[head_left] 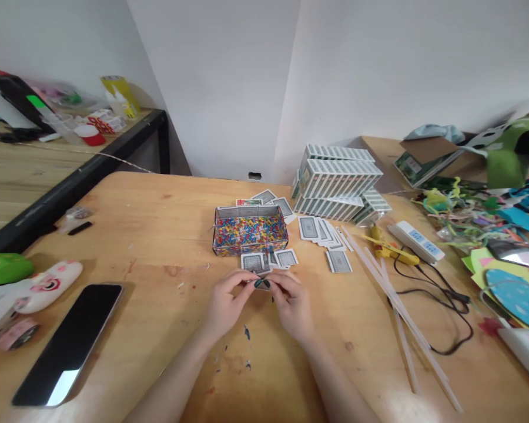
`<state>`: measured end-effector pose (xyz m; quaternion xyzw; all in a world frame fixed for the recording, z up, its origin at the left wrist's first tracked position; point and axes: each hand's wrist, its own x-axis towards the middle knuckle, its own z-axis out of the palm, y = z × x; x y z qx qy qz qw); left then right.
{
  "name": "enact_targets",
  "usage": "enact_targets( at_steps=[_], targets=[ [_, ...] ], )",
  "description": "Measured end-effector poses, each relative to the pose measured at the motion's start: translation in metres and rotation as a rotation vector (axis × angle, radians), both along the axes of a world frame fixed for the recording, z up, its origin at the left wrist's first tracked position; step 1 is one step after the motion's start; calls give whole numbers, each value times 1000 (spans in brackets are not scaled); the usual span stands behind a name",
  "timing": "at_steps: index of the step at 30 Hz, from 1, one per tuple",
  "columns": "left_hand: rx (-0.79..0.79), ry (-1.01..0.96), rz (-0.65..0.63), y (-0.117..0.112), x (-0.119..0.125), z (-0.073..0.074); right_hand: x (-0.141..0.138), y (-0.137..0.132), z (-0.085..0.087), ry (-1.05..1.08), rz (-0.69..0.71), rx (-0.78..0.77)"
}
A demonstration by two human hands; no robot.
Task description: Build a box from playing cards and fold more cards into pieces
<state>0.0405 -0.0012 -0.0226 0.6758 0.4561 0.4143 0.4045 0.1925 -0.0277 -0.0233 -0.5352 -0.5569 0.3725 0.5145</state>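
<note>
My left hand (226,305) and my right hand (291,304) meet over the wooden table (158,235), fingers pinched together on a small playing card (261,284) held between them. Just beyond the hands lie a few loose cards (268,259), face down. Behind those stands a small open box (250,229) with colourful patterned walls. What the card looks like in full is hidden by my fingers.
Stacked card packs (337,182) sit behind right, more loose cards (321,230) beside them. Glue sticks (397,305), a yellow glue gun (390,249) and a power strip (417,241) lie to the right. A phone (68,343) and a tape dispenser (30,291) lie left.
</note>
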Motion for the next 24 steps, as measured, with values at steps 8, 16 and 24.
enact_targets(
  at_steps=[8,16,24],
  targets=[
    [233,138,67,-7,1,2,-4,-4,-8,7,13,2],
    [365,208,67,-12,0,1,-10,-11,-3,-231,-49,194],
    [441,148,74,-10,-1,2,-17,-14,-2,-373,-113,282]
  ],
)
